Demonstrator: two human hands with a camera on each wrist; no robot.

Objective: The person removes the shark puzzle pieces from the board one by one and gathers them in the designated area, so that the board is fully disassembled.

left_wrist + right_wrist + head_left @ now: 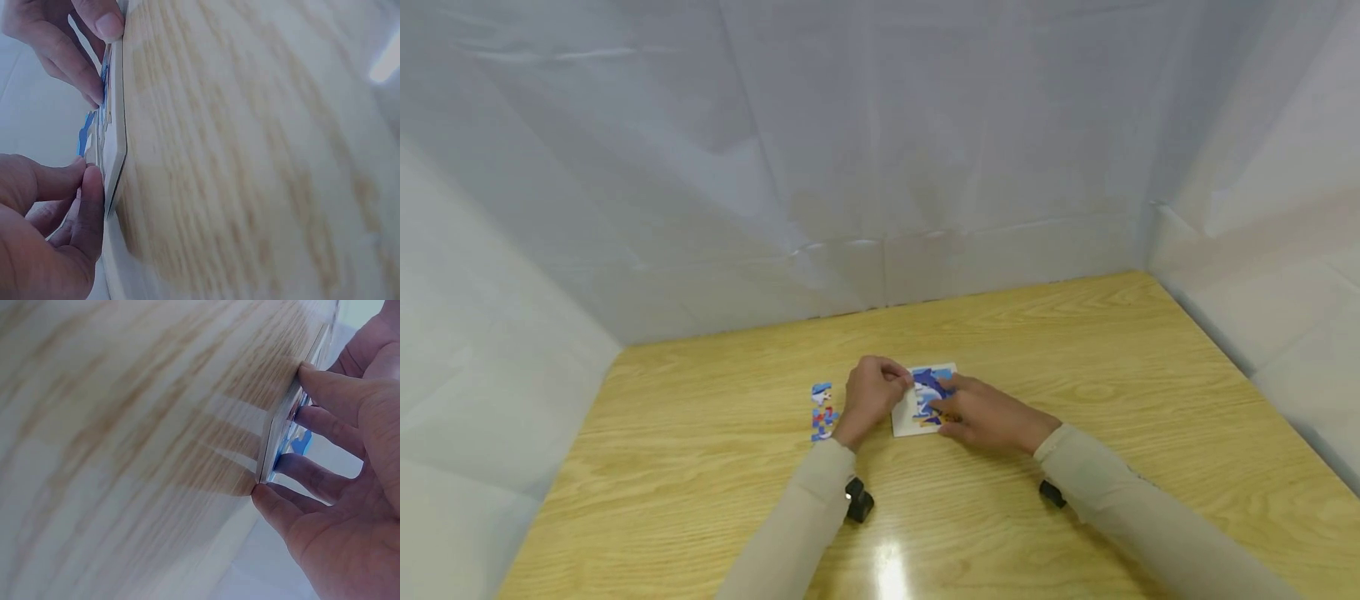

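Note:
A white puzzle board (908, 421) with a blue picture partly laid in lies flat on the wooden table (1075, 350). My left hand (901, 377) is at the board's left far corner, thumb and forefinger (84, 169) pinched together on what looks like a small blue puzzle piece (84, 134) at the board's edge (115, 125). My right hand (950, 407) lies on the board's right side, fingers straight on the picture and thumb against the near edge (273, 447). The right hand's fingertips (94, 37) also show in the left wrist view.
Several loose blue, white and red puzzle pieces (822, 412) lie on the table just left of my left hand. White cloth walls (880, 167) close in the table at the back and both sides. Black wrist cameras (857, 500) sit on both forearms.

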